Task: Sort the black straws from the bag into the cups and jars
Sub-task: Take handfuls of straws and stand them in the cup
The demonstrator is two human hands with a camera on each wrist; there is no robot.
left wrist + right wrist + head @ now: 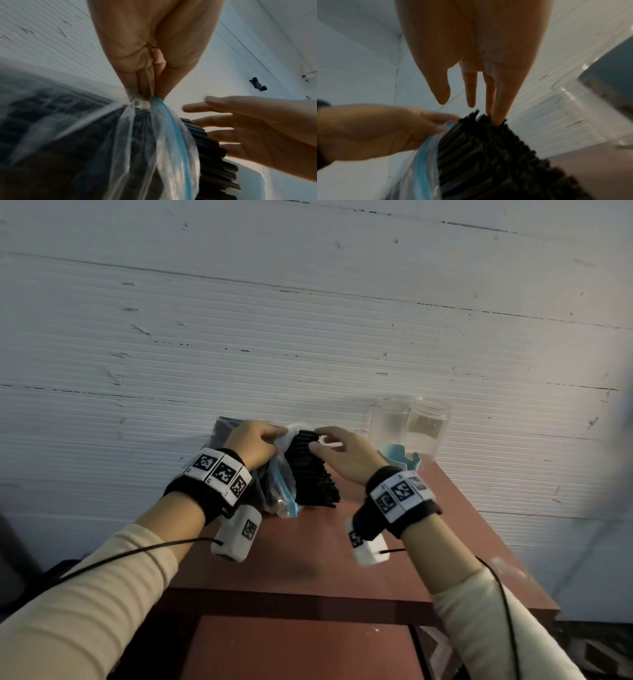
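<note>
A clear zip bag with a blue seal strip stands on the red-brown table. A thick bundle of black straws sticks out of its mouth. My left hand pinches the bag's top edge and holds it up, as the left wrist view shows. My right hand hovers over the straw ends with straight fingers; in the right wrist view one fingertip touches the top of the straws. Two clear jars stand at the table's back right.
A light blue cup-like object sits just in front of the jars, right of my right hand. A dark flat thing lies behind the bag. A white ribbed wall backs the table. The table's right edge drops off.
</note>
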